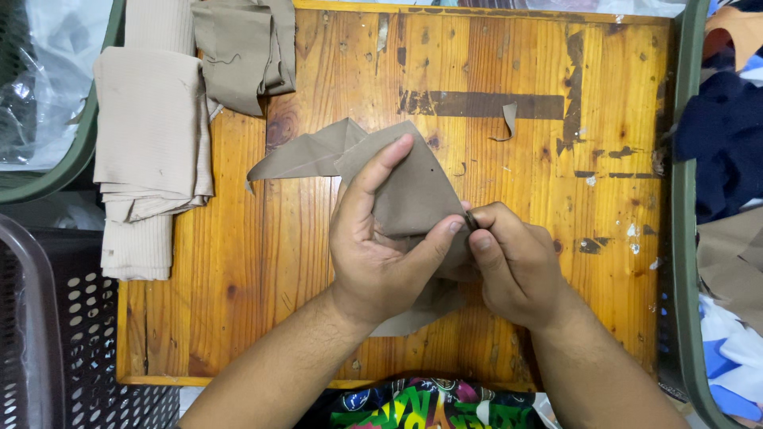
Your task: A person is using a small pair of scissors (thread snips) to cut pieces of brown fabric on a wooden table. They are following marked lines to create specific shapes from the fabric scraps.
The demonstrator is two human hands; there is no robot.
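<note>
Taupe cloth, a small folded piece of fabric (pixel 409 195), sits at the centre of the frame, held up just above a worn orange-brown wooden table (pixel 509 262). The left hand (pixel 373 254) grips it from below: the index finger stretches up across the front of the cloth, the thumb presses against its right edge, and the other fingers are curled behind it, out of sight. The right hand (pixel 513 266) is touching the left at the cloth's right edge, its thumb and forefinger pressed together in a pinch on a small dark object (pixel 470 220), too small to identify, right at the fabric's border. A pointed flap of the same cloth juts out to the left, and its lower end hangs below the hands.

At the upper left of the frame a stack of folded beige ribbed fabric (pixel 151 135) lies on the table's left edge, with a darker taupe folded cloth (pixel 242 52) just beside it at the top. A grey perforated plastic basket (pixel 48 334) fills the lower left corner. Along the right edge, a green bin (pixel 682 238) holds scraps of navy, blue and tan fabric (pixel 727 151). A scrap of tan thread or cloth (pixel 509 119) lies on the table above the hands.
</note>
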